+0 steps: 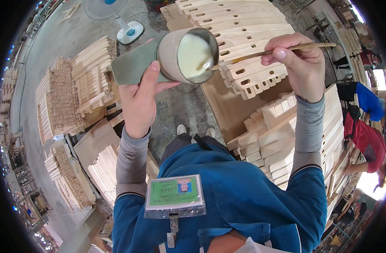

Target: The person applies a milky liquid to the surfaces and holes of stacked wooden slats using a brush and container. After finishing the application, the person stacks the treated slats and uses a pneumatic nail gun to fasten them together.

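My left hand [140, 101] is closed on a flat grey-green piece [131, 67], its thumb on top and other fingers partly hidden beneath. Against this piece sits a round, worn cup [168, 55], tilted so that its mouth faces right. Pale cream liquid [193, 52] fills much of the cup. Whether the flat piece is fixed to the cup, I cannot tell. My right hand [304, 65] pinches a thin wooden stick [245, 57] between thumb and fingers. The stick's wet left tip is inside the cup's mouth, at the liquid.
Slotted wooden slats [239, 42] are stacked ahead on the right, above a brown board [226, 109]. Cut wooden pieces [269, 130] lie nearer. More wood stacks [60, 97] stand left. A fan base [130, 32] is on the floor. People [366, 139] work at far right.
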`<action>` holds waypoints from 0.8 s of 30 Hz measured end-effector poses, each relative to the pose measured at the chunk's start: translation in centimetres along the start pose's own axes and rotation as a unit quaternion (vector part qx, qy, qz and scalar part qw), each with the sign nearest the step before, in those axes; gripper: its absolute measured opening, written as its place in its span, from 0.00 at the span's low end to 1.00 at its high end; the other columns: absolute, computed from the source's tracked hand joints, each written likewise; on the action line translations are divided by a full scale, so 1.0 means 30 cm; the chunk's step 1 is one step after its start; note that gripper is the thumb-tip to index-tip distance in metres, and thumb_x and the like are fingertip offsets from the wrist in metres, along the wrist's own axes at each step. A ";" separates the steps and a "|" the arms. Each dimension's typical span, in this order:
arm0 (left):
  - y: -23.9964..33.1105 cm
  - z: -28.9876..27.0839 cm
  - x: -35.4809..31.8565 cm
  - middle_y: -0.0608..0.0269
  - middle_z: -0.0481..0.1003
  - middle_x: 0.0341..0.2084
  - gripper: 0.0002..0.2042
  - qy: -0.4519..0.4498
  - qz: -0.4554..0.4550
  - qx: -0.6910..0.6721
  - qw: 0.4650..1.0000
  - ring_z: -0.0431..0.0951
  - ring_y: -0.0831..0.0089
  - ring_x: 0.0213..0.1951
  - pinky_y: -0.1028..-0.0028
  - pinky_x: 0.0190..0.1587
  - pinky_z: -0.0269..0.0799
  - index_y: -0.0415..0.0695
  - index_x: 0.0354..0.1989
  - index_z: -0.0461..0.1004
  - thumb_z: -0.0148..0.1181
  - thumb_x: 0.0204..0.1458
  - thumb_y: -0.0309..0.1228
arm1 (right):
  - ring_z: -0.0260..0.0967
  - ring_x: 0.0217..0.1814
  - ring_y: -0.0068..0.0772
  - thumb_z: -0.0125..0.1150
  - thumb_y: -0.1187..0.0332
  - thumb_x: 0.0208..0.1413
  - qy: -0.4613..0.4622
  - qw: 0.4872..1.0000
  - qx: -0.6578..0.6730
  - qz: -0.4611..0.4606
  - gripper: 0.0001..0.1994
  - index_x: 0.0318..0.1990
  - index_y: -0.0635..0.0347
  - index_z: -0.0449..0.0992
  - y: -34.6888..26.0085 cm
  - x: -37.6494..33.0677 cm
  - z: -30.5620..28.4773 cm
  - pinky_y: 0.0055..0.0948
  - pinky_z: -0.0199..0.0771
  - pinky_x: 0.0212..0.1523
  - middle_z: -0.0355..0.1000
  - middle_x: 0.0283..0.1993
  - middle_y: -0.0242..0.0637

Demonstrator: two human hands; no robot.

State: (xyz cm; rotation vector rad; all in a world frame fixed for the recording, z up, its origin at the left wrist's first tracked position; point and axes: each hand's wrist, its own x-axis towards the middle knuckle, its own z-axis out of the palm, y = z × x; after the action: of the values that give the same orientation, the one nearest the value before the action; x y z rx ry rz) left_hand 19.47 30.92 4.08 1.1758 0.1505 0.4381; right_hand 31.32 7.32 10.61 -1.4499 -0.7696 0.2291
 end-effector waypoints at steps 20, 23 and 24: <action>-0.169 0.026 0.055 0.58 0.70 0.39 0.11 0.007 -0.106 -0.100 0.989 0.74 0.67 0.37 0.64 0.34 0.77 0.36 0.45 0.65 0.44 0.55 0.26 | 0.65 0.34 0.25 0.52 0.71 0.53 0.078 0.965 0.183 0.170 0.06 0.29 0.65 0.68 0.242 0.097 -0.141 0.23 0.66 0.39 0.68 0.28 0.37; -0.175 -0.001 0.062 0.59 0.71 0.38 0.11 0.026 -0.124 -0.097 0.987 0.74 0.67 0.38 0.62 0.35 0.77 0.37 0.44 0.66 0.44 0.55 0.27 | 0.67 0.28 0.25 0.53 0.66 0.54 0.218 0.974 0.039 0.044 0.10 0.29 0.66 0.68 0.367 0.282 -0.279 0.24 0.72 0.33 0.67 0.26 0.35; -0.171 -0.008 0.062 0.59 0.71 0.38 0.11 0.039 -0.123 -0.094 0.987 0.75 0.66 0.38 0.62 0.35 0.77 0.36 0.44 0.66 0.44 0.55 0.27 | 0.68 0.27 0.24 0.54 0.66 0.53 0.213 0.976 -0.024 0.043 0.10 0.29 0.66 0.69 0.408 0.326 -0.313 0.23 0.73 0.31 0.68 0.25 0.35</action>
State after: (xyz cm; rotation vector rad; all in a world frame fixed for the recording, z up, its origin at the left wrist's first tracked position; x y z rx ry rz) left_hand 22.38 30.30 -0.51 0.9405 0.3130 0.2742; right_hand 47.91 7.26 2.94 -1.5107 -0.3647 -0.0372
